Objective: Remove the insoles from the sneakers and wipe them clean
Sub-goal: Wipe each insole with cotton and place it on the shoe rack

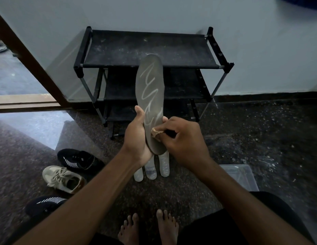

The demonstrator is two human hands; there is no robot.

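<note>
My left hand grips a dark grey insole by its heel end and holds it upright in front of me, toe end up; pale squiggly marks run down its face. My right hand pinches a small tan cloth and presses it against the lower part of the insole. Three pale insoles lie on the floor just below my hands. On the floor at the left are a black sneaker with white stripes, a beige sneaker and a second black sneaker.
A black three-tier shoe rack stands against the grey wall straight ahead. A clear plastic container sits on the speckled floor at the right, partly behind my right arm. A brown door frame is at the left. My bare feet are at the bottom.
</note>
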